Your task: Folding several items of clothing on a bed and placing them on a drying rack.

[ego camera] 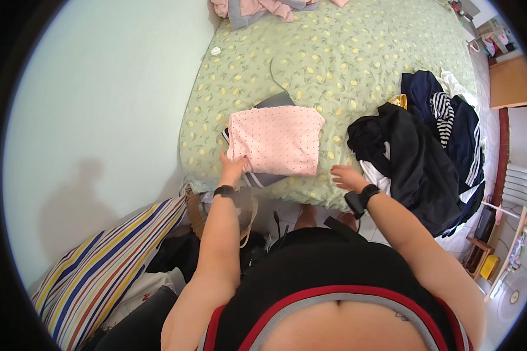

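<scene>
A pink dotted garment (276, 141), folded into a rough rectangle, lies on a grey piece of clothing (265, 180) with white stripes near the bed's front edge. At its lower left corner is my left hand (234, 169), thumb and fingers on the cloth; whether they pinch it is not plain. My right hand (348, 177) is over the bed to the right of the pink garment, fingers apart and holding nothing. Just beyond that hand lies a heap of clothes with a large black garment (415, 162), a striped black-and-white one (442, 115) and dark blue ones.
The bed's lemon-print sheet (333, 57) spreads ahead, with a pink and grey bundle (254, 11) at the far end and a crumpled white piece (215, 51) near the wall (101, 109). A striped cloth (114, 259) lies at the lower left; a fan (514, 296) stands lower right.
</scene>
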